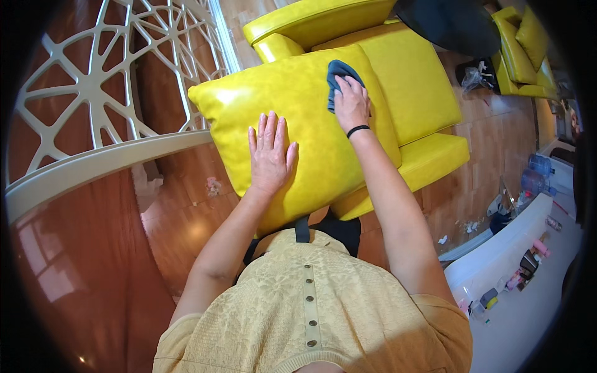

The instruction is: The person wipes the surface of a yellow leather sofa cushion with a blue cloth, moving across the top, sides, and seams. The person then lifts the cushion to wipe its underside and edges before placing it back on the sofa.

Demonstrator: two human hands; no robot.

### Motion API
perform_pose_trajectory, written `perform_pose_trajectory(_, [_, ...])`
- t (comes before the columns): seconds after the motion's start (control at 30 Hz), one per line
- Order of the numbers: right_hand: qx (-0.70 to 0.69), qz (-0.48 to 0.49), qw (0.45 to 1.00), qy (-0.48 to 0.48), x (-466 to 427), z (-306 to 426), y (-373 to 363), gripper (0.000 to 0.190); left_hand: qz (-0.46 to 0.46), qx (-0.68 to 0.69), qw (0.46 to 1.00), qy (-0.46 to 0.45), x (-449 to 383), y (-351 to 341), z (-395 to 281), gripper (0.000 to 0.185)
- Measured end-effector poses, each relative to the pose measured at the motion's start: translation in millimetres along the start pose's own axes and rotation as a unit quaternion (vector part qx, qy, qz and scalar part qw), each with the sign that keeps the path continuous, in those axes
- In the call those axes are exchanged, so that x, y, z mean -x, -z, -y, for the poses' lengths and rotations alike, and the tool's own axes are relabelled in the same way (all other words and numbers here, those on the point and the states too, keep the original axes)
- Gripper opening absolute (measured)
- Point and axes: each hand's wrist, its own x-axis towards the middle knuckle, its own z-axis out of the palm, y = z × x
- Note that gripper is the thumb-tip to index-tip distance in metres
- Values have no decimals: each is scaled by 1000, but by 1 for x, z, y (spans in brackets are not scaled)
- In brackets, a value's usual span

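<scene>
A large yellow leather-like cushion (308, 154) lies across the arm and seat of a yellow sofa (410, 84), its near end reaching my body. My left hand (270, 156) rests flat on the cushion's left half, palm down, fingers slightly apart, holding nothing. Toward the cushion's far right side, my right hand (352, 102) grips a dark blue-grey cloth (339, 72) and presses it on the surface. Part of the cloth is hidden under my fingers. A black band circles my right wrist.
A white lattice partition (88, 88) stands at left, beside a glossy reddish-brown surface (93, 261). At right, a white counter (522, 279) carries several small items, with water bottles (536, 175) beyond. A dark round table (447, 23) and another yellow seat (517, 56) are farther off. Litter dots the wooden floor (489, 140).
</scene>
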Motion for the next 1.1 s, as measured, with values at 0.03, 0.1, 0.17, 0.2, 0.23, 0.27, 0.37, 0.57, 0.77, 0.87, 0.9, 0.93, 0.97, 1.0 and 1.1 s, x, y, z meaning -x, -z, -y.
perform_pose_trajectory(0.03, [-37,-20,998,46,-6,9,1,37,1,-1,1000,1,0,-2,-1,63])
perform_pose_trajectory(0.1, [-133,-37,975,173,-12,45,-5,34,-7,6,1000,0,1,-3,-2,63])
perform_pose_trajectory(0.17, [-119,-1,958,260,-9,81,-18,34,-4,6,1000,-2,4,-4,-1,63])
perform_pose_trajectory(0.2, [-97,8,956,279,-4,88,-29,35,0,6,1000,-6,3,-5,-1,63])
perform_pose_trajectory(0.23, [-78,18,950,301,-1,92,-37,37,2,1,1000,-6,3,-5,1,63])
perform_pose_trajectory(0.27, [-68,19,953,294,-2,87,-39,37,4,-1,1000,-7,3,-5,1,64])
perform_pose_trajectory(0.37, [-7,14,973,232,-20,49,-40,35,7,-12,1000,-3,5,-4,6,65])
perform_pose_trajectory(0.57, [-10,50,997,52,-60,29,-21,34,8,-1,1000,6,-2,-4,2,64])
perform_pose_trajectory(0.77, [-54,144,936,318,-43,153,-56,32,19,3,1000,8,0,-7,4,66])
perform_pose_trajectory(0.87, [-20,92,948,304,-46,136,-81,31,24,-5,1000,7,1,-9,8,68])
perform_pose_trajectory(0.9, [39,113,953,277,-54,124,-79,32,25,-4,1000,9,4,-9,11,68])
perform_pose_trajectory(0.93, [72,129,958,246,-64,107,-73,32,25,-4,1000,11,7,-10,15,69])
perform_pose_trajectory(0.97, [72,64,969,226,-76,67,-85,26,26,5,1000,2,5,-13,14,69])
perform_pose_trajectory(1.0, [91,56,975,196,-84,46,-83,26,25,8,1000,1,8,-15,18,70])
perform_pose_trajectory(1.1, [100,91,988,78,-100,15,-51,35,29,22,999,17,6,-10,14,67])
